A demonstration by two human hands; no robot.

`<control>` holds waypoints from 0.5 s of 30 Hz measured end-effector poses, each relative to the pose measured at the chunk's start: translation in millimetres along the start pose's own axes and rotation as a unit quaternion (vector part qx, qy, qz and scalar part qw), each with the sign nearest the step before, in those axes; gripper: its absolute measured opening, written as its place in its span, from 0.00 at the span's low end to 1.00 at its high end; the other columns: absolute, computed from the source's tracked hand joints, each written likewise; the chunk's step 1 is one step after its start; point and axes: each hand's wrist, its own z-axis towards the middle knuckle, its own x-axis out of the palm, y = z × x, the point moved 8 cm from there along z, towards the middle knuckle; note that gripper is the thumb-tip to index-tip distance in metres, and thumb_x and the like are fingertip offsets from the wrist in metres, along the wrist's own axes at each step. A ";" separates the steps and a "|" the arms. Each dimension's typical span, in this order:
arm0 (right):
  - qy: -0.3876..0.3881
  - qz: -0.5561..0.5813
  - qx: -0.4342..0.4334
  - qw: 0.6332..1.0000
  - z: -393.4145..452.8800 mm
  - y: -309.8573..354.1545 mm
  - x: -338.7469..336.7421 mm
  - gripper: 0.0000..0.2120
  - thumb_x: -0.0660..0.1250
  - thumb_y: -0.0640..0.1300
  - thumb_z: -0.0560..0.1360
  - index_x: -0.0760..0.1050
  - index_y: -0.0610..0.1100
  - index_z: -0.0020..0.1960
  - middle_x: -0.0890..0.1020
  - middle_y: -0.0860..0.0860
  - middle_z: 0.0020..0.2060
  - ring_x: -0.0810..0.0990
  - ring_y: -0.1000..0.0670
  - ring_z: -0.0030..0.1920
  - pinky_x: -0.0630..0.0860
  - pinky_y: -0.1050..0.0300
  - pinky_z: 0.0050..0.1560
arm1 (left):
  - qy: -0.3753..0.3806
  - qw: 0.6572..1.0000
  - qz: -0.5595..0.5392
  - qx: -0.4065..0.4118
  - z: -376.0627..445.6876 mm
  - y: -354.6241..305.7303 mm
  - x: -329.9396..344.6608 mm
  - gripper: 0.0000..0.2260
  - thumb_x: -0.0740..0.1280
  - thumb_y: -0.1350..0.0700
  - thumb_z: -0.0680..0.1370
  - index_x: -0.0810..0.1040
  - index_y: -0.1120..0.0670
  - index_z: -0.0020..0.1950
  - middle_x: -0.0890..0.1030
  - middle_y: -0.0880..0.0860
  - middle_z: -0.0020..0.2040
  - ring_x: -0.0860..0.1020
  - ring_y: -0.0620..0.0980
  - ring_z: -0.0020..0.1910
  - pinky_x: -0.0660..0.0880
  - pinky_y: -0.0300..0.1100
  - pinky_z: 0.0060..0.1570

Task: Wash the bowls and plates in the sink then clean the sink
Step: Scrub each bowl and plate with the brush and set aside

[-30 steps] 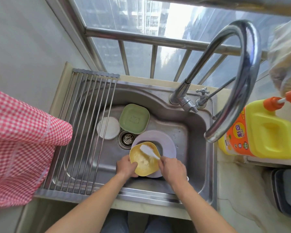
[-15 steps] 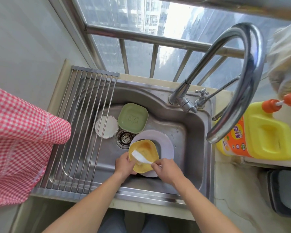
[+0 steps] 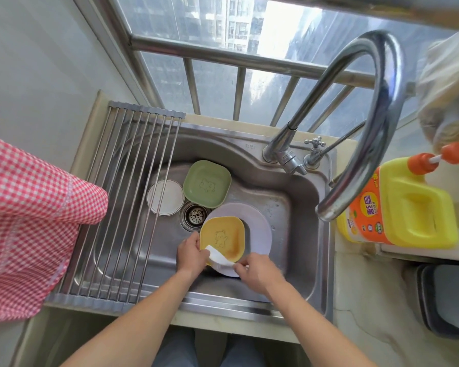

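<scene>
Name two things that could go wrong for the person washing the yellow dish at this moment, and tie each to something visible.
1. The left hand holds the yellow dish only at its edge, tilted above the lilac plate; a wet grip might slip and drop it.
2. The white cloth in the right hand is wiping near the open drain; loosened scraps may clog the strainer.
</scene>
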 end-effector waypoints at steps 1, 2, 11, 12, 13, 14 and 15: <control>0.000 0.012 0.007 1.000 0.0 -5.2 -1.9 0.15 0.60 0.54 0.77 0.82 0.47 0.48 0.84 0.45 0.46 0.81 0.39 0.50 0.77 0.52 0.46 | -0.004 1.000 0.001 -0.005 -0.2 0.2 -1.5 0.15 0.67 0.67 0.64 0.62 0.53 0.34 0.67 0.50 0.30 0.63 0.51 0.31 0.59 0.46 0.31; -0.006 0.009 0.018 1.000 -0.7 -12.6 -6.9 0.15 0.61 0.54 0.77 0.82 0.48 0.49 0.85 0.46 0.47 0.81 0.39 0.50 0.77 0.52 0.47 | -0.006 1.000 -0.001 -0.006 -0.6 -0.6 -2.5 0.15 0.68 0.67 0.63 0.63 0.53 0.34 0.67 0.50 0.30 0.63 0.51 0.32 0.59 0.46 0.31; -0.057 -0.145 0.009 0.988 -0.6 -3.9 -18.4 0.14 0.57 0.50 0.82 0.79 0.47 0.59 0.81 0.44 0.56 0.81 0.39 0.57 0.73 0.51 0.50 | -0.003 1.000 0.004 0.002 -5.4 -8.8 -4.4 0.14 0.67 0.67 0.64 0.63 0.53 0.33 0.67 0.49 0.30 0.65 0.52 0.32 0.61 0.45 0.30; -0.029 -0.112 0.000 0.993 0.1 -0.9 -11.4 0.14 0.58 0.52 0.81 0.80 0.48 0.56 0.82 0.44 0.54 0.81 0.39 0.55 0.73 0.51 0.49 | -0.003 1.000 0.006 -0.005 -5.0 -6.2 -5.1 0.14 0.67 0.67 0.64 0.64 0.53 0.33 0.67 0.49 0.30 0.66 0.53 0.32 0.63 0.44 0.30; -0.008 -0.083 -0.007 0.997 0.9 -0.2 -7.6 0.15 0.59 0.54 0.80 0.81 0.48 0.54 0.82 0.44 0.53 0.81 0.39 0.54 0.74 0.51 0.48 | 0.003 1.000 0.003 -0.017 -5.4 -4.0 -5.0 0.12 0.67 0.67 0.64 0.66 0.54 0.34 0.69 0.49 0.30 0.68 0.54 0.33 0.66 0.43 0.30; 0.004 -0.068 -0.008 0.998 2.0 -2.6 -7.8 0.15 0.60 0.55 0.79 0.82 0.49 0.53 0.83 0.45 0.52 0.81 0.40 0.53 0.76 0.52 0.48 | 0.010 0.999 -0.005 -0.030 -4.6 0.1 -3.8 0.10 0.68 0.66 0.64 0.69 0.54 0.35 0.72 0.50 0.31 0.72 0.55 0.33 0.73 0.42 0.30; 0.003 -0.070 -0.004 0.998 3.3 -7.5 -12.0 0.15 0.60 0.55 0.79 0.82 0.50 0.53 0.83 0.45 0.52 0.81 0.40 0.53 0.76 0.52 0.49 | 0.016 0.999 -0.018 -0.040 -4.7 2.6 -2.8 0.09 0.68 0.66 0.64 0.73 0.54 0.37 0.75 0.51 0.33 0.76 0.57 0.35 0.79 0.46 0.31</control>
